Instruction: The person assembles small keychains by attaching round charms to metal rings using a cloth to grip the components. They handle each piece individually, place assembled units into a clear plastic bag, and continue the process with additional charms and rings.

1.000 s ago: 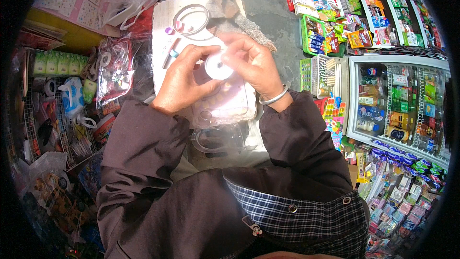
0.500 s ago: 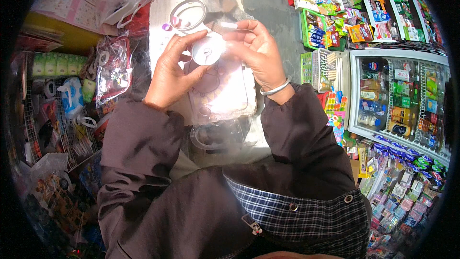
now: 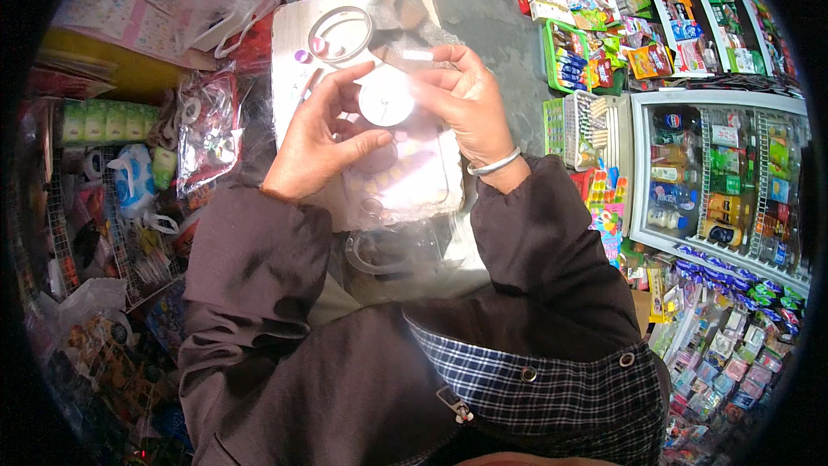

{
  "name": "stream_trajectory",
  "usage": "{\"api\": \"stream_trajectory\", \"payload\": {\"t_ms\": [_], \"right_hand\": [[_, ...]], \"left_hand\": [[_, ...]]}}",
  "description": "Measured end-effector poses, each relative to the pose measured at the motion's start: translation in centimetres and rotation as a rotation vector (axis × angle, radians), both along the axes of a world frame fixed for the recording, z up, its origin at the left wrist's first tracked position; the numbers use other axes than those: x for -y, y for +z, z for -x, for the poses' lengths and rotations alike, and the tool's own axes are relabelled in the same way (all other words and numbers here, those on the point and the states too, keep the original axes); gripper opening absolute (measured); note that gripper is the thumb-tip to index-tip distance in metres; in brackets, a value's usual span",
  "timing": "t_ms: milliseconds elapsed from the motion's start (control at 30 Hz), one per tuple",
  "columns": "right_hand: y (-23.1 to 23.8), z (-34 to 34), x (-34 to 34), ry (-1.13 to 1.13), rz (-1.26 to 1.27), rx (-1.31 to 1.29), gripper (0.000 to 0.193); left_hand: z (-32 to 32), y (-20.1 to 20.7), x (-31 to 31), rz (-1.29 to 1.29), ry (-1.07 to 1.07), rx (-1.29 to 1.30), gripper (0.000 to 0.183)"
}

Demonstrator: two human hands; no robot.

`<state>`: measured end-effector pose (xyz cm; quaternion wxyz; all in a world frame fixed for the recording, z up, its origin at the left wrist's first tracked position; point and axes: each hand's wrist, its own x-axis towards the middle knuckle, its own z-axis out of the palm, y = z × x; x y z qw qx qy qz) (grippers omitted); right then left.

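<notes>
The left grip is spread around a white disc — perhaps steadying its rim — while glare leaves the right grip impossible to tell.

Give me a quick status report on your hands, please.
Left hand left of white disc; right hand at its right; exact contact unclear; grey ring lies beyond, not between them.

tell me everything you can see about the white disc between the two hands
The white disc is round and smooth-looking, perhaps plastic, with a small darker spot at its centre. Its face is turned up toward the camera, above the pale board, and bright light washes out detail. The left hand curves around its left side; the right hand is at its right edge, though glare hides exact contact.
</notes>
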<state>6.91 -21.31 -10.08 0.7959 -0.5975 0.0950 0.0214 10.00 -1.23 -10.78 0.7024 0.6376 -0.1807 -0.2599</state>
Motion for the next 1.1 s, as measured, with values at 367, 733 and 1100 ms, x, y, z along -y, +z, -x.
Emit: {"api": "stream_trajectory", "payload": {"t_ms": [367, 733, 1100], "right_hand": [[-0.2, -0.1, 0.3, 0.006, -0.014, 0.003, 0.044], [0.1, 0.0, 0.3, -0.008, 0.029, 0.056, 0.041], [-0.2, 0.0, 0.2, 0.061, -0.068, 0.108, 0.042]], "left_hand": [[-0.4, 0.0, -0.8, 0.112, -0.005, -0.23, 0.055], [-0.5, -0.2, -1.2, 0.051, 0.024, -0.343, 0.021], [-0.1, -0.4, -1.2, -0.16, 0.238, 0.528, 0.018]]}}
